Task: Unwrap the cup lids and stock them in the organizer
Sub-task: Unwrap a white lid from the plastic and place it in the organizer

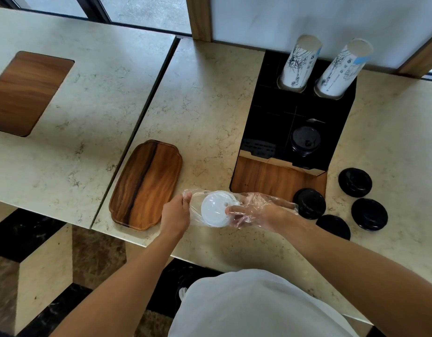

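Note:
A stack of white cup lids (pixel 213 210) sits inside a clear plastic wrap (pixel 195 203) just above the counter's front edge. My left hand (pixel 175 214) pinches the wrap's left end. My right hand (pixel 252 211) is inside the wrap's open end, fingers on the white lids. The black organizer (pixel 266 113) stands behind, with a stack of black lids (pixel 305 141) in its front right compartment and two stacks of paper cups (pixel 300 63) at its back. Several loose black lids (pixel 354 182) lie on the counter to the right.
A wooden tray (pixel 147 184) lies left of my hands. A wooden panel (pixel 278 177) fronts the organizer. The marble counter (pixel 205 93) meets a second counter with a wooden inset (pixel 27 92) at the left. A wall and window frame stand behind.

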